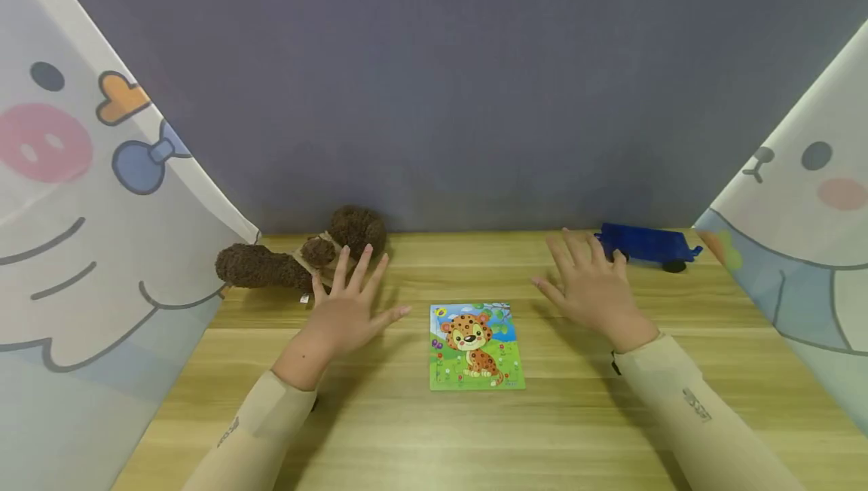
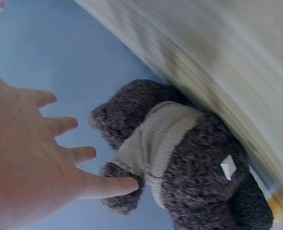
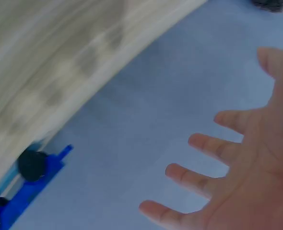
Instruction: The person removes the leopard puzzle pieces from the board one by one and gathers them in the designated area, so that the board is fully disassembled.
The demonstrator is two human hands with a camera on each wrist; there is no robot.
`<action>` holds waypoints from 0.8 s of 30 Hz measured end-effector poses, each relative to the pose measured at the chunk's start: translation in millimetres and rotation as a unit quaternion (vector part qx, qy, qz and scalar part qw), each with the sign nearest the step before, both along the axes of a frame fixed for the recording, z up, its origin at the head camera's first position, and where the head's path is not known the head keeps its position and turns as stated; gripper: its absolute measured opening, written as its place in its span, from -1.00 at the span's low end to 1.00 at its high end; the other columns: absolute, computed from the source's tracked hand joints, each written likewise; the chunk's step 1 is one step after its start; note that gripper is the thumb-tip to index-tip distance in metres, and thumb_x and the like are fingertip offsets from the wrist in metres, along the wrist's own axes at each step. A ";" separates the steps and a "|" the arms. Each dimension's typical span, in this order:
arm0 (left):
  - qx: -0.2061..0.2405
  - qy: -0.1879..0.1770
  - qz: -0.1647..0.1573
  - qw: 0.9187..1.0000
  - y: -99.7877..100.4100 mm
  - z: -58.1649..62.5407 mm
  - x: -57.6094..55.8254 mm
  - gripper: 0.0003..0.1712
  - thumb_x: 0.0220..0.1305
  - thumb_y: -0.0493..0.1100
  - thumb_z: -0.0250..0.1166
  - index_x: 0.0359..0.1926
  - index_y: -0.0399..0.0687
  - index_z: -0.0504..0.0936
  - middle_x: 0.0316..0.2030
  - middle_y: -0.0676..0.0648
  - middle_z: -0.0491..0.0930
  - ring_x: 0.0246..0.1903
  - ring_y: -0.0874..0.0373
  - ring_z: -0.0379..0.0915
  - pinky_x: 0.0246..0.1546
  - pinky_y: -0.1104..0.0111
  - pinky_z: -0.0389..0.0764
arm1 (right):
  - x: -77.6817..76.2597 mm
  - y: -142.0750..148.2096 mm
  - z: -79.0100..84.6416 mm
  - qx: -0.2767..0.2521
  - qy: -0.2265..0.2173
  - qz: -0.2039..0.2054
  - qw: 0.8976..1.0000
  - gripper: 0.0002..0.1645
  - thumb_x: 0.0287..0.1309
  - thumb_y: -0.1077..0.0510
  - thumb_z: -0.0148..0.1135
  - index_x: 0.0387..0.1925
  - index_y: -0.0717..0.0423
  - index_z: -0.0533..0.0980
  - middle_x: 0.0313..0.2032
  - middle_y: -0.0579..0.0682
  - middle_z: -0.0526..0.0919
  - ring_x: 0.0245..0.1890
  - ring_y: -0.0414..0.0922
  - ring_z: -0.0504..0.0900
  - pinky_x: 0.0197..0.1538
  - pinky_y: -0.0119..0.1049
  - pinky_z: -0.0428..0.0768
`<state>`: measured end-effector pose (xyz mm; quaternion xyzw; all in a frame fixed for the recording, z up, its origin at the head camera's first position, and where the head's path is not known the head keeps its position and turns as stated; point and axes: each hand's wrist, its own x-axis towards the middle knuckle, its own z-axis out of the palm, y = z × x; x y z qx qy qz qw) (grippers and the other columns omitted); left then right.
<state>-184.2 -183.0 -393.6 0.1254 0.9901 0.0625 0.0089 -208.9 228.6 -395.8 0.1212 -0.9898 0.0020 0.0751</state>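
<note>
Both hands hover palm down over the wooden table with fingers spread, holding nothing. My left hand (image 1: 344,319) is nearest to a brown plush toy (image 1: 264,266) in a beige knit top, which lies at the back left; its fingers partly cover the toy in the head view. Between the hands lies a flat square picture puzzle (image 1: 477,348) showing a cartoon leopard on grass. My right hand (image 1: 594,291) is to the right of the puzzle, just in front of a blue toy wagon (image 1: 647,244) with black wheels. In the left wrist view the plush toy (image 2: 199,177) shows a white tag.
The wooden table (image 1: 420,438) ends at a grey back panel (image 1: 461,99). Printed cartoon side panels stand at left (image 1: 81,235) and right (image 1: 800,197). The plush toy and the wagon sit close to the back panel.
</note>
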 end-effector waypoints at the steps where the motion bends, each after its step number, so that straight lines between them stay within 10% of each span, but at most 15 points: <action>1: 0.004 0.005 -0.006 1.000 1.3 1.1 0.5 0.17 0.38 0.72 -0.10 0.74 0.42 -0.35 0.78 -0.03 -0.41 0.74 -0.28 -0.64 0.46 -0.66 -0.36 | 0.4 -3.2 1.9 0.003 0.017 0.008 1.000 0.02 0.55 -0.51 -0.09 0.75 -0.09 0.00 0.69 0.21 0.11 0.60 0.45 0.16 0.36 0.70 0.27; 7: 0.011 0.021 -0.061 0.998 12.2 4.6 5.5 0.14 0.46 0.49 0.16 0.77 0.29 -0.20 0.78 -0.07 -0.31 0.74 -0.32 -0.51 0.51 -0.61 -0.15 | 5.5 -29.2 12.4 -0.020 0.067 0.069 0.995 -0.11 0.55 -0.28 0.17 0.64 0.09 0.24 0.51 0.27 0.44 0.36 0.40 0.54 0.26 0.45 0.57; 16: -0.005 0.023 -0.199 0.980 42.8 -0.6 24.7 -0.10 0.43 0.25 0.36 0.65 0.08 0.31 0.72 -0.14 0.06 0.48 -0.28 0.33 0.41 -0.28 0.52 | 3.0 -77.8 15.6 -0.114 0.022 0.171 0.978 -0.33 0.55 0.02 0.27 0.54 0.15 0.39 0.37 0.20 0.59 0.29 0.19 0.68 0.25 0.09 0.74; 24: -0.066 0.017 -0.286 0.956 68.3 -13.3 36.5 -0.33 0.54 0.15 0.29 0.57 0.20 0.45 0.63 0.01 0.32 0.27 0.06 0.39 0.21 0.01 0.73 | -13.6 -108.1 -3.1 -0.211 -0.158 0.232 0.936 -0.35 0.54 0.23 0.22 0.57 0.08 0.36 0.35 0.14 0.59 0.04 -0.06 0.77 -0.05 -0.26 0.78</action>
